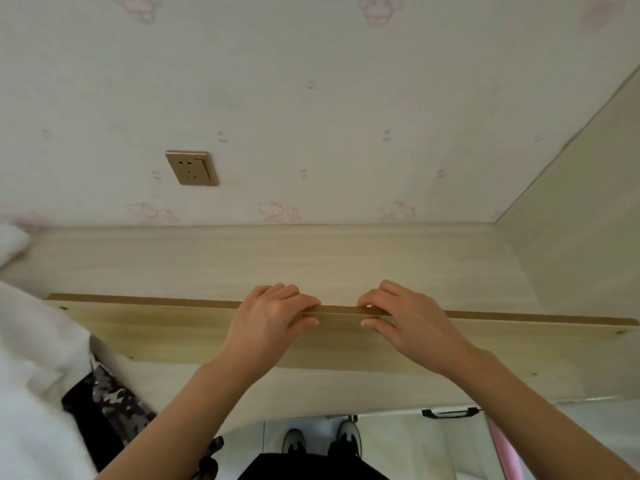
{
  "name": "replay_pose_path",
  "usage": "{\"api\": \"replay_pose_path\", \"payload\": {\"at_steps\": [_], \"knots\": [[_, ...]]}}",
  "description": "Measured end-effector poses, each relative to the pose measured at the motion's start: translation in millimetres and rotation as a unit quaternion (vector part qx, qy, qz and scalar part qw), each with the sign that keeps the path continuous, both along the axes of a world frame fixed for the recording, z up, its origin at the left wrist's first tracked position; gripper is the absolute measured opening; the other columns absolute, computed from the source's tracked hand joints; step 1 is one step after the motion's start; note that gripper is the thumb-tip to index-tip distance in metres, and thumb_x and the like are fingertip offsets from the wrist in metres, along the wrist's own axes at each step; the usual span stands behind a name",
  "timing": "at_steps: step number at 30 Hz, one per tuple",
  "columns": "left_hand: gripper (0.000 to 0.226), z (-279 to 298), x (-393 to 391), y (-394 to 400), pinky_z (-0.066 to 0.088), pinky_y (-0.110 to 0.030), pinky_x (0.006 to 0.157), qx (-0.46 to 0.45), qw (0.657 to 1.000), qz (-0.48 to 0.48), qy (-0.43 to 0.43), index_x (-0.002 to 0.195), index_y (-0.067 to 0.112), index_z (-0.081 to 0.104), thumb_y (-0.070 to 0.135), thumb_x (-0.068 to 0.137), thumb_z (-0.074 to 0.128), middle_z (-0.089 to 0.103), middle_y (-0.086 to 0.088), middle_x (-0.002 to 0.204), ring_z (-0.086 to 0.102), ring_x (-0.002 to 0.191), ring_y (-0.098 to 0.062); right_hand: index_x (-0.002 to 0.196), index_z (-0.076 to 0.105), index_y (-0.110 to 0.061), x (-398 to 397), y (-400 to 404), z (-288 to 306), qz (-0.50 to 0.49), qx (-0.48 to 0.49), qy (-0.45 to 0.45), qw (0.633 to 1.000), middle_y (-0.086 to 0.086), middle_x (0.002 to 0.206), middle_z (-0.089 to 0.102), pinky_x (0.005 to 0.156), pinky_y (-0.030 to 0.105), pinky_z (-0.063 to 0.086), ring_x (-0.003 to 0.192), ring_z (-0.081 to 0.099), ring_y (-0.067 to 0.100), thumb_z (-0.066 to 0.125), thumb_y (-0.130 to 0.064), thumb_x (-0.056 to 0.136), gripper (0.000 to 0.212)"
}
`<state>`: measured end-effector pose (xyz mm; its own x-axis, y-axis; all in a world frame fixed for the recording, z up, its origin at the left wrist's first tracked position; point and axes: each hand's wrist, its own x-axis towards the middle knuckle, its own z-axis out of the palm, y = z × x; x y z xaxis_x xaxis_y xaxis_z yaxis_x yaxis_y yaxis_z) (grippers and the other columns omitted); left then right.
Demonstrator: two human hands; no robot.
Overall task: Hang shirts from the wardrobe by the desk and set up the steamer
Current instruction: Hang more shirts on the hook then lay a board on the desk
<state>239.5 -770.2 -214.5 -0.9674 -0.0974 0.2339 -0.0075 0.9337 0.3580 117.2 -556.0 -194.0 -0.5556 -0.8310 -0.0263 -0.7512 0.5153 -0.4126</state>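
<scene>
A long light-wood board (156,323) stands on its edge across the desk (311,258), running from left to right. My left hand (270,317) grips its top edge near the middle, fingers over the far side and thumb on the near face. My right hand (401,317) grips the same edge just to the right, about a hand's width away. A white garment (38,368) hangs at the left, with a dark patterned garment (107,407) beside it. No steamer is in view.
A gold wall socket (192,168) sits on the patterned wallpaper above the desk. A pale side panel (581,220) closes the desk on the right. Below are my shoes (322,441) on the floor and a black handle (450,412).
</scene>
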Motion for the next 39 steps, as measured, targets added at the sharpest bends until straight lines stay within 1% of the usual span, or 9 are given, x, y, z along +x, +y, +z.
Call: {"api": "replay_pose_path", "payload": {"at_steps": [9,14,17,20,23,26,32,36,39], "knots": [[0.029,-16.6,-24.0,10.1,0.047,-0.027,0.065,0.01,1.0,0.016,0.003,0.093,0.027,0.072,0.044,0.082,0.051,0.062,0.014,0.076,0.06,0.069,-0.011,0.108,0.054,-0.039,-34.4,2.6,-15.4,0.032,0.024,-0.018,0.999,-0.017,0.094,0.05,0.068,0.022,0.043,0.078,0.048,0.002,0.052,-0.042,0.093,0.016],[0.018,-17.1,-33.1,7.3,0.047,-0.027,0.067,0.021,0.999,0.027,-0.015,0.095,0.026,0.072,0.032,0.078,0.076,0.062,0.014,0.077,0.059,0.068,-0.009,0.111,0.056,-0.037,-50.9,-4.0,-16.8,0.046,0.032,-0.025,0.998,-0.016,0.092,0.05,0.063,0.016,0.036,0.075,0.049,0.004,0.052,-0.042,0.094,0.018],[0.018,-17.7,-38.6,-1.8,0.048,-0.028,0.07,0.021,0.999,0.031,-0.03,0.097,0.026,0.071,0.032,0.08,0.075,0.064,0.014,0.079,0.06,0.071,-0.009,0.113,0.056,-0.035,-58.4,-13.9,-18.3,0.055,0.04,-0.034,0.997,-0.016,0.095,0.051,0.063,0.015,0.034,0.076,0.049,0.004,0.05,-0.041,0.095,0.02],[0.019,-16.5,-47.5,-14.3,0.048,-0.03,0.077,0.036,0.997,0.043,-0.044,0.098,0.025,0.07,0.036,0.083,0.072,0.067,0.014,0.084,0.062,0.076,-0.009,0.115,0.054,-0.035,-67.0,-27.4,-19.2,0.054,0.041,-0.043,0.997,-0.016,0.096,0.052,0.07,0.023,0.043,0.081,0.052,0.005,0.05,-0.041,0.095,0.021],[0.023,-19.7,-58.5,-24.8,0.041,-0.024,0.076,0.058,0.994,0.056,-0.067,0.102,0.024,0.071,0.037,0.084,0.07,0.07,0.013,0.092,0.063,0.084,-0.009,0.114,0.055,-0.033,-76.8,-39.2,-22.1,0.042,0.048,-0.051,0.997,-0.015,0.097,0.052,0.075,0.026,0.045,0.086,0.053,0.006,0.052,-0.041,0.094,0.022],[0.027,-27.9,-68.6,-38.0,0.044,-0.025,0.077,0.067,0.992,0.058,-0.09,0.107,0.024,0.07,0.04,0.085,0.069,0.071,0.011,0.101,0.064,0.092,-0.011,0.119,0.052,-0.028,-79.6,-51.1,-27.7,0.039,0.068,-0.03,0.996,-0.009,0.108,0.056,0.078,0.03,0.048,0.094,0.057,0.013,0.05,-0.041,0.096,0.026],[0.031,-58.8,-81.2,-56.8,0.052,-0.04,0.08,0.026,0.995,0.069,-0.062,0.114,0.017,0.067,0.031,0.086,0.069,0.068,0.002,0.101,0.063,0.091,-0.023,0.134,0.039,-0.018,-85.1,-76.8,-53.9,0.054,0.126,0.033,0.99,0.001,0.13,0.046,0.098,0.037,0.041,0.115,0.047,0.02,0.059,-0.051,0.087,0.061],[0.068,-88.8,-71.8,-59.6,0.045,-0.044,0.099,-0.02,0.995,0.074,-0.061,0.139,0.017,0.047,0.025,0.078,0.076,0.06,-0.005,0.125,0.055,0.115,-0.027,0.135,0.036,-0.015,-93.6,-93.2,-80.9,0.029,0.161,0.035,0.986,0.004,0.128,0.043,0.101,0.04,0.038,0.117,0.044,0.024,0.064,-0.056,0.08,0.073],[0.074,-121.8,-61.2,-61.7,0.029,-0.047,0.114,-0.056,0.989,0.079,-0.111,0.148,0.017,0.033,0.034,0.084,0.066,0.039,-0.007,0.151,0.033,0.141,-0.029,0.135,0.037,-0.014,-108.5,-106.0,-104.6,0.021,0.187,0.012,0.982,0.007,0.129,0.043,0.101,0.041,0.036,0.118,0.043,0.027,0.065,-0.057,0.079,0.076]]}}
